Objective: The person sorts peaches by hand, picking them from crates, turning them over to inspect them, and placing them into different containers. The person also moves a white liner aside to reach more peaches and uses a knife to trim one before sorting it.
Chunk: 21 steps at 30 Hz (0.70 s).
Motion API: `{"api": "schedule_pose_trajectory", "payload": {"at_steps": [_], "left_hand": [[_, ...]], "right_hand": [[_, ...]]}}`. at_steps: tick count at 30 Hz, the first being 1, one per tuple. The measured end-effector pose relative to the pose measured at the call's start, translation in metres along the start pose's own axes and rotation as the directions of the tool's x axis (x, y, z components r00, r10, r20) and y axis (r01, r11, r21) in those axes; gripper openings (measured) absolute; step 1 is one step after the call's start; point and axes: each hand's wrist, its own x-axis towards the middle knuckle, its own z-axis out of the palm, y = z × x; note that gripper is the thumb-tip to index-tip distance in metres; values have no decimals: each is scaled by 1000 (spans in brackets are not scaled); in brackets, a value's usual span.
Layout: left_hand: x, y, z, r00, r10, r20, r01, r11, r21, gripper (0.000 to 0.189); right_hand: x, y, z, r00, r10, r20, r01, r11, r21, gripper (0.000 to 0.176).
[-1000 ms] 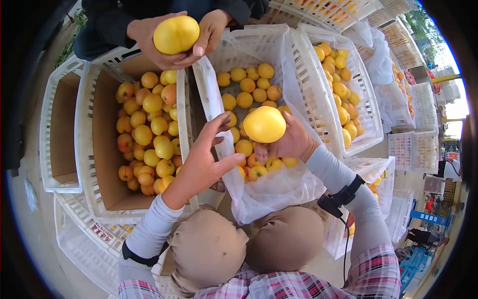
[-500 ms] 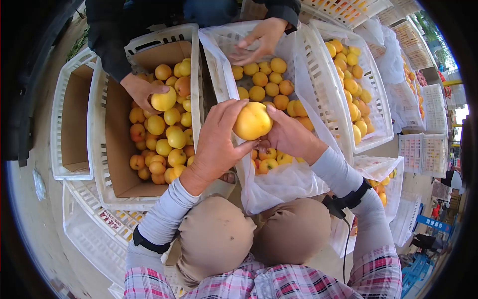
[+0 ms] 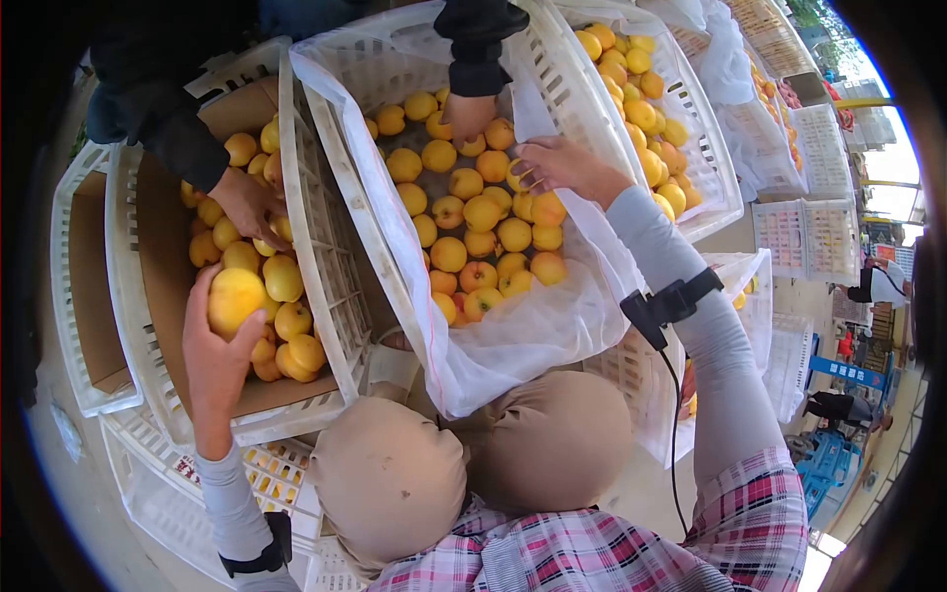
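My left hand [image 3: 209, 360] grips a large yellow peach [image 3: 237, 299] above the cardboard-lined crate [image 3: 316, 237], where more yellow and orange-blushed peaches lie. My right hand [image 3: 572, 168] reaches over the right side of the crate lined with white netting [image 3: 533, 340]. Its fingers curl round a peach [image 3: 521, 178] there, partly hidden by them. Several loose peaches [image 3: 481, 212] cover the bottom of that netted crate.
Opposite me, a co-worker in dark sleeves has one hand [image 3: 252, 204] in the cardboard-lined crate and the other [image 3: 469, 115] in the netted crate. Another peach-filled crate [image 3: 705, 202] stands at right. A cardboard-lined crate [image 3: 67, 286] stands at far left.
My left hand has carried a peach left, from over the netted crate to over the cardboard-lined one. My right hand has left that peach and reached another. The co-worker's hands have lowered onto fruit.
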Motion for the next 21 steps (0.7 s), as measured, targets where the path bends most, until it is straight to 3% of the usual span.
{"api": "schedule_pose_trajectory", "payload": {"at_steps": [2, 3, 4, 5, 7, 9, 11, 15, 17, 18, 19, 20, 21], "left_hand": [[-5, -34, -12, 990, -143, 5, 138, 960, 242, 59], [-7, -43, -13, 990, -144, 8, 138, 960, 242, 59], [-9, -50, -14, 980, -195, 39, 167, 914, 369, 60], [-11, -58, -15, 966, -252, 61, 190, 851, 490, 60], [-18, -82, -16, 962, -257, 93, 172, 832, 527, 60], [-19, -92, -16, 957, -262, 126, 148, 813, 563, 59], [-17, -93, -13, 995, -85, 59, 42, 853, 521, 52], [-3, -75, -15, 999, -11, 37, -8, 885, 465, 41], [2, -58, -13, 996, -82, -19, 85, 980, 182, 34], [4, -50, -11, 997, -80, -24, 83, 980, 180, 34], [6, -42, -8, 997, -71, -34, 73, 996, 59, 35], [9, -33, -5, 997, -61, -46, 58, 996, -62, 35], [11, -23, 0, 997, -54, -56, 50, 997, -67, 35]], "right_hand": [[16, 9, 4, 999, -23, 23, 25, 994, -103, 58], [32, 21, 11, 993, -73, 92, 110, 861, -497, 58], [41, 25, 20, 980, -91, 178, 198, 571, -797, 59], [48, 32, 29, 979, -91, 183, 202, 570, -796, 59], [49, 43, 54, 973, -148, 180, 206, 187, -960, 58], [60, 59, 70, 964, -195, 182, 215, 170, -962, 57], [68, 75, 81, 951, -253, 179, 216, 126, -968, 58], [84, 81, 68, 928, -277, 250, 286, 97, -953, 60], [77, 64, 59, 977, -137, 164, 214, 601, -770, 62], [70, 56, 56, 977, -141, 163, 215, 598, -772, 62], [58, 45, 56, 956, 22, 291, 74, 947, -314, 63], [45, 33, 55, 876, 78, 475, -200, 957, 210, 66], [29, 15, 55, 833, 15, 553, -212, 932, 294, 63]]}}
